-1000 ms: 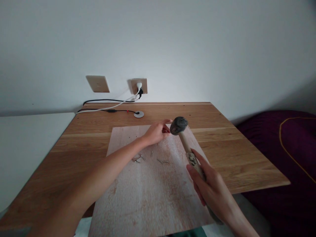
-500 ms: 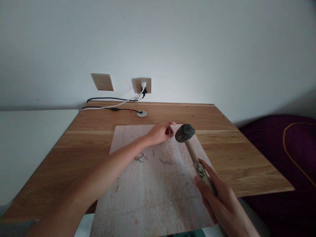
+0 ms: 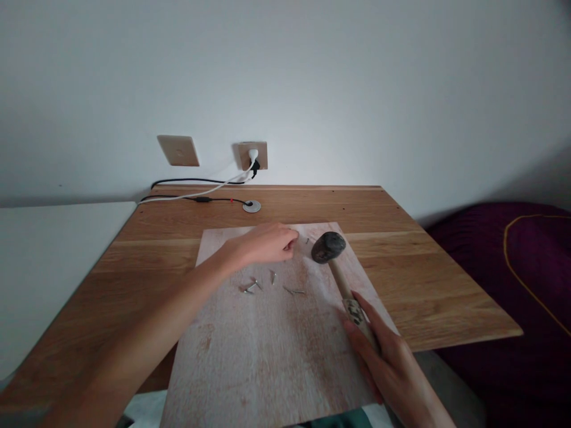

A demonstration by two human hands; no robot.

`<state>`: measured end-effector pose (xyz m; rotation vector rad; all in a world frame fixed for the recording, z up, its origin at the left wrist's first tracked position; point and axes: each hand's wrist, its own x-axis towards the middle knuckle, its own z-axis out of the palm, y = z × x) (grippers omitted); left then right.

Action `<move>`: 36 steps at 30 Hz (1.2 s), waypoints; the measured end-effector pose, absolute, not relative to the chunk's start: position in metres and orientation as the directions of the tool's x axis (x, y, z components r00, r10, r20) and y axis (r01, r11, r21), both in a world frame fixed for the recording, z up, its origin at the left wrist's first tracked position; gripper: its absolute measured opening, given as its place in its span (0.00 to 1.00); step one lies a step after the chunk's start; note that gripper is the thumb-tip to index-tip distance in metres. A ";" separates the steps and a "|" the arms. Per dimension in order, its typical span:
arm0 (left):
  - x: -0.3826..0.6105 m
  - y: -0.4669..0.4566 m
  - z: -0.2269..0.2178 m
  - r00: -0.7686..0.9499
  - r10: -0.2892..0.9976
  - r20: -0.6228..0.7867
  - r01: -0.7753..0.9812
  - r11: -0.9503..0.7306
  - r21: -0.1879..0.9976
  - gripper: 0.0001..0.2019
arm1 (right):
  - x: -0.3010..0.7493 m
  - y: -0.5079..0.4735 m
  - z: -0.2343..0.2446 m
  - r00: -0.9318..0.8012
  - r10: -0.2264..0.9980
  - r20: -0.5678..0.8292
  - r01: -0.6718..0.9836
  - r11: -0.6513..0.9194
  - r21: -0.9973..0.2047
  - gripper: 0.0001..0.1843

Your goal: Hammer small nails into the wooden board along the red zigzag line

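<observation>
A rubber mallet (image 3: 329, 246), with a black head and a pale wooden handle, is gripped by my right hand (image 3: 386, 356) above the right side of the whitish wooden board (image 3: 267, 351). My left hand (image 3: 272, 242) is closed near the board's far edge, its fingers curled under with nothing showing in them. Just right of its knuckles, a small nail (image 3: 307, 241) stands at the board, apart from both the hand and the mallet head. Several loose nails (image 3: 252, 285) lie on the board nearer to me.
The board rests on a brown wooden table (image 3: 446, 303) against a white wall. Cables (image 3: 191, 195) run from a wall socket (image 3: 253, 156) along the back left, near a round cable grommet (image 3: 252, 206). A white surface (image 3: 57, 267) borders the left; purple fabric (image 3: 482, 261) lies right.
My left hand has moved left, away from the small nail, and its fingers have curled in. The mallet stays raised over the board in my right hand. The view has shifted slightly.
</observation>
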<state>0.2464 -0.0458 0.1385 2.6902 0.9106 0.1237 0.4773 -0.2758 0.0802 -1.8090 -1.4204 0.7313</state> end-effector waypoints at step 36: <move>0.245 -0.022 0.100 0.718 0.639 0.276 0.397 -0.702 0.592 0.07 | 0.473 -0.277 0.085 0.261 0.965 -0.025 0.516 -0.161 -0.841 0.36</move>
